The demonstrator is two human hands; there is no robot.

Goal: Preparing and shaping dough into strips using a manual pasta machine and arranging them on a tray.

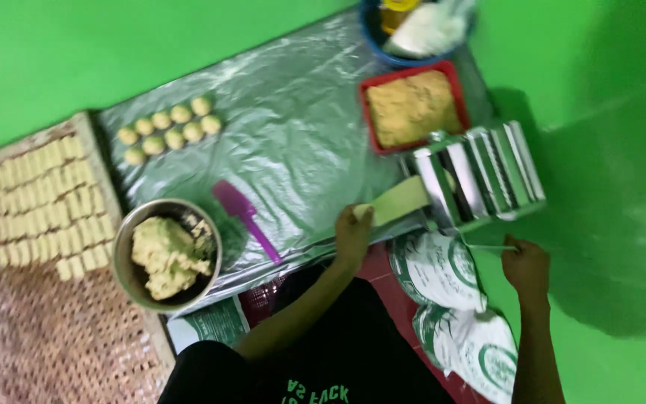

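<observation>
Dark clothing fills the near edge; two white-and-green bags lie at 5 o'clock; above them the right hand has its fingers closed round the thin crank handle of the metal pasta roller; the left hand pinches the pale dough sheet leaving the roller; at 9 o'clock a steel bowl of dough, purple spatula beside it; farther, dough balls at 11 o'clock, red tray at 1 o'clock.
</observation>
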